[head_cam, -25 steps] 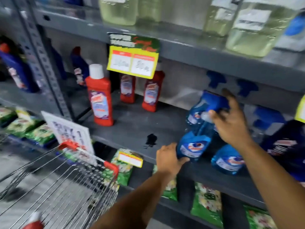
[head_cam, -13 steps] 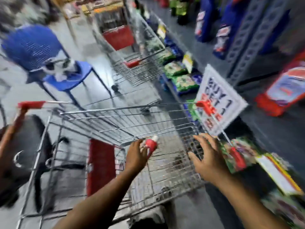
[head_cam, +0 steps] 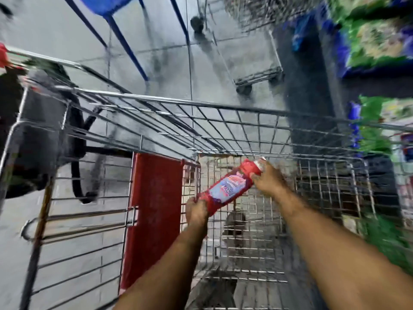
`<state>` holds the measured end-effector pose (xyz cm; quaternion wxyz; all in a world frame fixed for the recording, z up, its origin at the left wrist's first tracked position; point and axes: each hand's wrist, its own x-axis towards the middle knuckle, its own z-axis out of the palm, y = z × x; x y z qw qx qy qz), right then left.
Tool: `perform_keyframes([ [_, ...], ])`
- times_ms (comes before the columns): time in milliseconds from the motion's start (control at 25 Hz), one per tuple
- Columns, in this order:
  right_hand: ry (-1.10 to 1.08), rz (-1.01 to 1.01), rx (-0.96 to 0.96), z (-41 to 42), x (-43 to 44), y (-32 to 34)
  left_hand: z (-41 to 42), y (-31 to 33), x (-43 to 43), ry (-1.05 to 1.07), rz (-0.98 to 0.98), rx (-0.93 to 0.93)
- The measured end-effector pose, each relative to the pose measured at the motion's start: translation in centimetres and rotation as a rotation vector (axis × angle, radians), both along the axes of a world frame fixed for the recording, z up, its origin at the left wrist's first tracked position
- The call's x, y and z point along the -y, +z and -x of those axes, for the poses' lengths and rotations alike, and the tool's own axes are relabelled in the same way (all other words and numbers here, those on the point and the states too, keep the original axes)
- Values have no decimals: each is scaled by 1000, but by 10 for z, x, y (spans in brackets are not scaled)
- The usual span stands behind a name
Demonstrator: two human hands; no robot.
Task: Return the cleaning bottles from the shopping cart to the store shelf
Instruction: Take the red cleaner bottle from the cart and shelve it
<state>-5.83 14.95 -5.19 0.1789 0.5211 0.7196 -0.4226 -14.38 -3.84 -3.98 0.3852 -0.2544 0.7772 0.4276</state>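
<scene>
A red cleaning bottle [head_cam: 225,189] with a pale label and a white cap lies tilted inside the wire shopping cart [head_cam: 223,108], held between both hands. My left hand [head_cam: 196,211] grips its base at the lower left. My right hand [head_cam: 268,180] is closed around its neck, just below the cap, at the upper right. The cart basket below the bottle shows only wire mesh and floor. The store shelf is mostly out of view, with only its low edge showing at the right.
A red flap [head_cam: 154,215] stands in the cart's child seat. Green and blue packets [head_cam: 375,36] lie on low shelving at the right. A blue chair's legs [head_cam: 125,43] and a second cart's base [head_cam: 257,79] stand on the grey floor beyond. A dark object [head_cam: 40,135] hangs at the left.
The view swung from the shelf down into the cart. Both hands left the blue bottles, reached into the basket, and now hold the red bottle between them.
</scene>
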Motion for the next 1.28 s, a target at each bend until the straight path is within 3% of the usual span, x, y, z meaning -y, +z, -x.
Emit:
perform_keyframes([
  [240, -55, 14, 42, 14, -10, -20, 5, -21, -14, 158, 134, 138],
  [520, -179, 42, -56, -25, -2, 18, -14, 1, -11, 28, 25, 170],
  [640, -196, -9, -121, -56, -9, 70, -29, 44, -15, -103, -40, 167],
  [880, -224, -308, -312, -136, -2, 213, -73, 147, -32, -233, -129, 114],
  [1080, -309, -647, -507, -218, 35, 335, -131, 241, -27, -406, -468, 199],
  [1280, -423, -854, -686, -286, 78, 427, -203, 310, -22, -679, -725, 47],
])
